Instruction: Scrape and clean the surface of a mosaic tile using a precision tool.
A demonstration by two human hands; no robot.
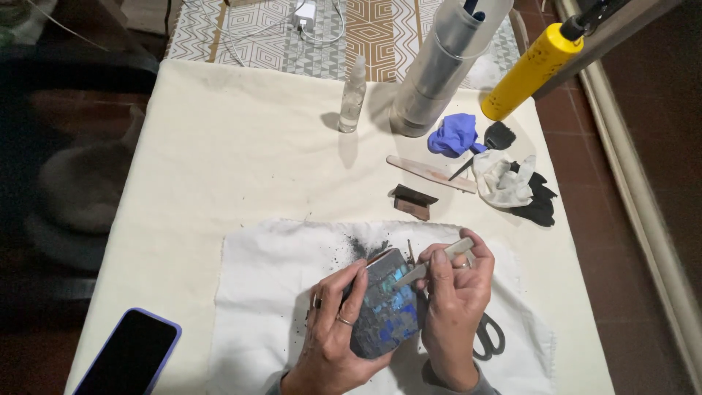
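Observation:
My left hand grips a dark grey block with shiny blue patches, holding it upright over a white cloth. My right hand holds a pale flat stick and presses its tip against the top of the block. Black dust lies scattered on the cloth above the block. Rings show on my left fingers.
Scissors lie under my right hand. A phone lies at the front left. Behind are a dark wedge, another flat stick, a small clear spray bottle, a grey cylinder, a yellow can, a blue rag, and white and black gloves.

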